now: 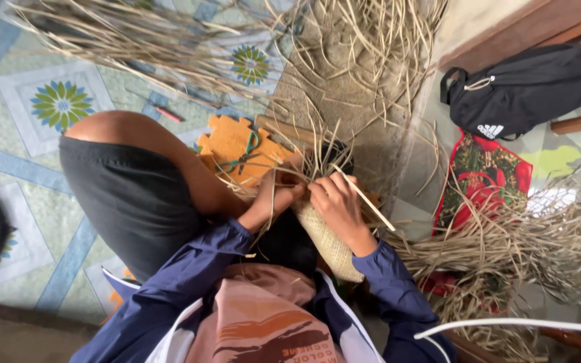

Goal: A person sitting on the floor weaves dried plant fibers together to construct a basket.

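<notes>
Head view, one frame, listed from the camera outward.

1. Person's torso: brown printed shirt [263, 323] under a dark blue jacket [189, 269], sleeves running up to both wrists. Bare knee [119, 128] raised on the left side, in dark shorts [129, 195].
2. Woven piece [331, 245]: pale, tightly plaited straw panel, held in the lap between the forearms, its loose unwoven strands [317, 158] fanning away from the body.
3. Left hand [274, 198]: closed, fingers pinching strands at the working edge of the woven piece.
4. Right hand [337, 202]: closed on the same edge, just beside the left, gripping a single flat straw strip [364, 198] that angles out past the knuckles.
5. Orange foam pad [237, 151], notched outline, green cord lying on it; on the floor just beyond the hands.
6. Patterned floor mat [55, 107], blue bands and flower tiles, toward the floor's left edge.
7. Dry straw bundles: one heap [169, 40] along the far edge, another [506, 249] at the right edge.
8. Black bag [532, 87], far right corner; red patterned cloth [485, 178] below it.
</notes>
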